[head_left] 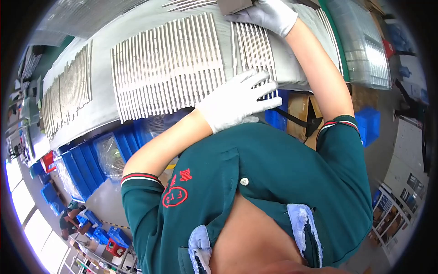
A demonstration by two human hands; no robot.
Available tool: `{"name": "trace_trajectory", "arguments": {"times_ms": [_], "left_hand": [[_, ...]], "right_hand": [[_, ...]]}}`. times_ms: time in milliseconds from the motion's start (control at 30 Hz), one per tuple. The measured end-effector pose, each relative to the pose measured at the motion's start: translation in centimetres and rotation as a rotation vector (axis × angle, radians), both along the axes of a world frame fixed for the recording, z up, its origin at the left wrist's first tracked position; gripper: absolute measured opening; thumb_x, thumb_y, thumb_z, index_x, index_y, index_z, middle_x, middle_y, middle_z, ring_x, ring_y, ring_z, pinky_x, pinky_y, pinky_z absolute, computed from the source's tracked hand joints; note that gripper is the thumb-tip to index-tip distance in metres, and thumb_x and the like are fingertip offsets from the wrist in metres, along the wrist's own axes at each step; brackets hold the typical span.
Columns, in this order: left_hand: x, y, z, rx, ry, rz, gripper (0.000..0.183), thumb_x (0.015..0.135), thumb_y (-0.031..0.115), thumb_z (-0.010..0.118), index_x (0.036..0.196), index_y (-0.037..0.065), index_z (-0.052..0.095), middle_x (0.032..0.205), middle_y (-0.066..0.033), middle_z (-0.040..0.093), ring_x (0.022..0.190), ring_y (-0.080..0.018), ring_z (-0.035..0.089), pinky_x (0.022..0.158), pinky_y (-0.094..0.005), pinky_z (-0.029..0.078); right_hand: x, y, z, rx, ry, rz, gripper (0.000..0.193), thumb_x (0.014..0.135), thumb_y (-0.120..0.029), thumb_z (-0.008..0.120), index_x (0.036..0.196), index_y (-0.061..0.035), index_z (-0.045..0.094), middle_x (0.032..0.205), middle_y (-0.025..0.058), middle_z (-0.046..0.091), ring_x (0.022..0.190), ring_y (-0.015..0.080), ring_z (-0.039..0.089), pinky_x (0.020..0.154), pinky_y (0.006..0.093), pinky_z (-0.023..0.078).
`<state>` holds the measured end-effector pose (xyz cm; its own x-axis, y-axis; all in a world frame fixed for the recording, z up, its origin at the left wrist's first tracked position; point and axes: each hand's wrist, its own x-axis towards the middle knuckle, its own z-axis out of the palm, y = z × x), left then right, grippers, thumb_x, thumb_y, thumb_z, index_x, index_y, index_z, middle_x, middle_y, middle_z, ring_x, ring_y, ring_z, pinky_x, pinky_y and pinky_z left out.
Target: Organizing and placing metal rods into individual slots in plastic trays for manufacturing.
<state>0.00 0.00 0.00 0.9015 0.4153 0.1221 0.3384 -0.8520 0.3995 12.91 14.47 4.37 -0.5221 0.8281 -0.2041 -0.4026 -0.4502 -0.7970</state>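
Observation:
My left hand [239, 101], in a white glove, lies with its fingers spread over the near ends of a small group of thin metal rods [251, 48]. At the far end of those rods my right hand [269, 17], also gloved, closes on a grey-brown block [235, 5]. The top of the block is cut off by the picture's edge, and some of the right fingers are hidden. Left of the small group, a wide row of similar rods [166, 64] lies side by side on a pale cloth [102, 109].
Another row of rods [68, 93] lies farther left. Clear plastic boxes [367, 55] stand at the right, beyond the table's green edge [338, 41]. Blue bins [80, 169] sit below the table's near edge. Another person [70, 221] is in the background at lower left.

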Motion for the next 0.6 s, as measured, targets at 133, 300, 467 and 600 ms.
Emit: {"name": "trace_trajectory", "arguments": {"times_ms": [133, 300, 467, 600], "left_hand": [[-4.1, -0.5, 1.1, 0.019, 0.009, 0.280, 0.065, 0.072, 0.037, 0.065, 0.129, 0.015, 0.041, 0.130, -0.0144, 0.041, 0.123, -0.0347, 0.033, 0.103, -0.0443, 0.026], [-13.7, 0.0, 1.9, 0.316, 0.238, 0.809, 0.070, 0.074, 0.051, 0.058, 0.128, 0.011, 0.042, 0.127, -0.0220, 0.042, 0.119, -0.0382, 0.037, 0.100, -0.0453, 0.028], [-19.6, -0.7, 0.2, 0.303, 0.381, 1.084, 0.074, 0.076, 0.052, 0.057, 0.127, 0.001, 0.041, 0.126, -0.0306, 0.039, 0.117, -0.0424, 0.037, 0.098, -0.0449, 0.031], [-19.3, -1.1, -1.1, 0.212, 0.207, 1.192, 0.068, 0.080, 0.046, 0.055, 0.126, -0.003, 0.041, 0.126, -0.0337, 0.036, 0.118, -0.0440, 0.036, 0.099, -0.0422, 0.031]], "right_hand": [[-1.1, 1.4, 2.3, 0.570, -0.853, -0.108, 0.059, 0.080, -0.043, 0.058, 0.127, -0.0113, 0.043, 0.128, 0.0167, 0.044, 0.116, 0.0307, 0.045, 0.102, 0.0404, 0.029], [-0.4, 4.7, 0.0, 1.373, -1.592, -0.174, 0.056, 0.076, -0.035, 0.061, 0.122, -0.0053, 0.047, 0.125, 0.0180, 0.045, 0.118, 0.0310, 0.041, 0.100, 0.0368, 0.031], [0.3, 6.1, -1.4, 1.596, -1.550, -0.250, 0.055, 0.070, -0.033, 0.064, 0.116, -0.0050, 0.052, 0.119, 0.0165, 0.048, 0.114, 0.0337, 0.041, 0.099, 0.0400, 0.032], [-0.6, 6.3, -0.6, 1.593, -1.687, -0.117, 0.055, 0.071, -0.035, 0.063, 0.116, -0.0051, 0.052, 0.122, 0.0168, 0.046, 0.117, 0.0339, 0.039, 0.100, 0.0408, 0.030]]}}
